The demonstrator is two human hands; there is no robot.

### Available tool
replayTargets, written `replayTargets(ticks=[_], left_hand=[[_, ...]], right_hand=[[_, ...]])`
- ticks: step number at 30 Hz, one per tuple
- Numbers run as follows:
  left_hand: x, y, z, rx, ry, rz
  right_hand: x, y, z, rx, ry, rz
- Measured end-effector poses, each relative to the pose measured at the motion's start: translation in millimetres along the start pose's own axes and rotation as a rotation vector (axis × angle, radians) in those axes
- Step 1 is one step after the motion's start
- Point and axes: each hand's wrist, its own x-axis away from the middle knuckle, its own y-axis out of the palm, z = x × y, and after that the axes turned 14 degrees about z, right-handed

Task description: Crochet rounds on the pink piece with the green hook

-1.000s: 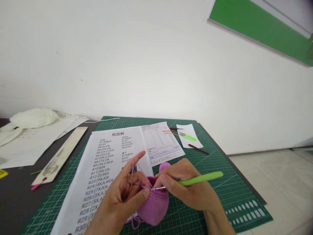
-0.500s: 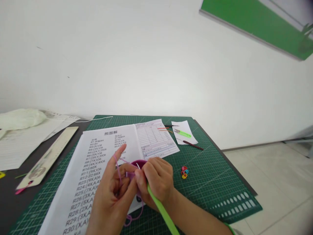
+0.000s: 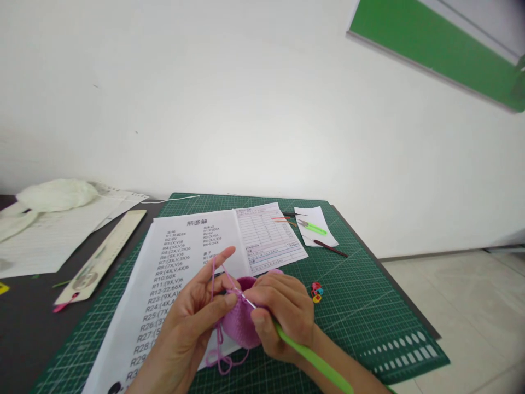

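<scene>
A rounded pink crochet piece (image 3: 243,323) is gripped at its upper edge by the thumb and middle finger of my left hand (image 3: 194,312). That hand's index finger is raised, with pink yarn (image 3: 213,279) looped over it and running to the stitches. My right hand (image 3: 285,312) is closed around a crochet hook (image 3: 305,350) with a light green handle. The hook's silver tip meets the edge of the crochet piece beside my left thumb. Part of the piece is hidden behind my right hand. Loose yarn (image 3: 225,361) hangs below onto the mat.
A printed pattern sheet (image 3: 164,273) and a form (image 3: 266,235) lie on the green cutting mat (image 3: 353,306). Thread snips (image 3: 314,227), a dark brown stick (image 3: 330,248) and stitch markers (image 3: 316,293) are to the right. On the left are a ruler (image 3: 102,257) and white stuffing (image 3: 57,195).
The crochet piece has turned so more of its outer side shows. My right hand has shifted right, and the hook now points left across the edge. The whole view has moved slightly.
</scene>
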Motion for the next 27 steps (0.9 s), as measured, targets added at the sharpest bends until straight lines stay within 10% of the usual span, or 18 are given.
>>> replayTargets(ticks=[27], left_hand=[[-1,-3.8,-6,-0.059,0.003,-0.089]], right_hand=[[-20,-20,-9,-0.100,0.319,-0.113]])
